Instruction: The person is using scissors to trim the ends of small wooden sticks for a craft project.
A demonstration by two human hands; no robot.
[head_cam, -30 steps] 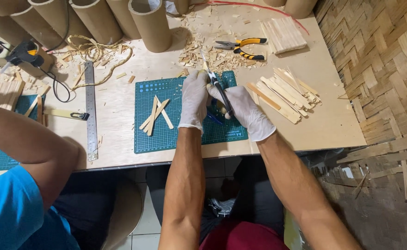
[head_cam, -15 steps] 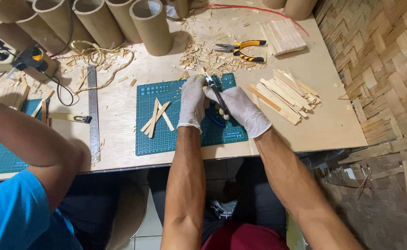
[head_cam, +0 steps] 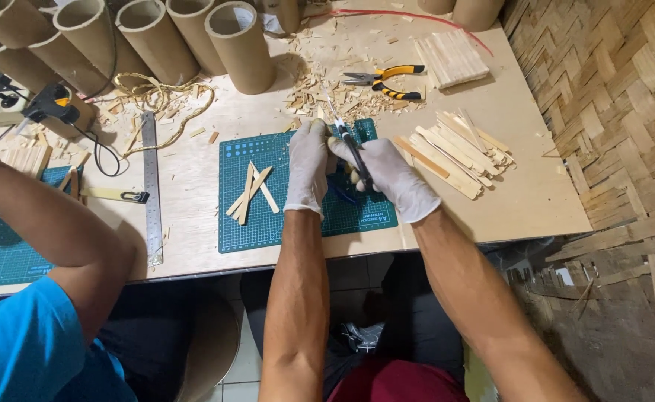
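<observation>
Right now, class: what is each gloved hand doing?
Left hand: closed on a thin wooden strip.
Right hand: closed, holding a knife.

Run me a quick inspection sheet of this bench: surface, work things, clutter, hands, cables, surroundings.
Surface: pale wooden table with a green cutting mat at the front edge.
Job's things: a knife gripped over the mat; cut sticks on the mat; a stick pile to its right.
Clutter: wood chips, pliers, steel ruler, cardboard tubes.
Hands: left hand and right hand, both in white gloves, closed together around the knife.
Cables: black cord from a glue gun; red wire at the back.
Surroundings: woven bamboo panel to the right; another person's arm at left.
</observation>
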